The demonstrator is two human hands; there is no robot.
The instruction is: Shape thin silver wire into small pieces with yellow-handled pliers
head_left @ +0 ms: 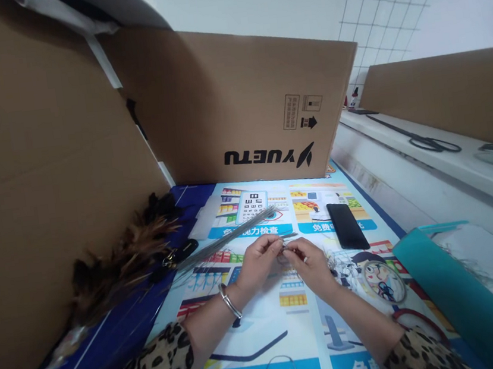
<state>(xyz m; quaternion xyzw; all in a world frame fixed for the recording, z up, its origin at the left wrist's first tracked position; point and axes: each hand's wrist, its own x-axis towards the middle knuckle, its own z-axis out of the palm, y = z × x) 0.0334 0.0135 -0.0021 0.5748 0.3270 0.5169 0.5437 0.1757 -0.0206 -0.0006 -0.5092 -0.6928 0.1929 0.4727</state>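
Above the printed table cover [247, 340], my left hand [262, 260] and my right hand [311, 265] meet fingertip to fingertip. Both are closed in a pinch on a small, dark, wiry piece [283, 244], mostly hidden by the fingers. A short grey strand sticks out past the fingertips. Just beyond my left hand lies a bundle of thin grey wires [230, 234], slanting from lower left to upper right. Fine tangled wires [340, 269] sit to the right of my right hand. A silver bracelet [229, 301] circles my left wrist.
A black phone [347, 226] lies right of the hands. A teal open box [461, 290] holds thin strands at the right edge. Brown feathers [121, 265] and a black tag [187, 250] lie left. Cardboard panels [236, 102] stand behind and left. Scissors [434, 143] rest on the ledge.
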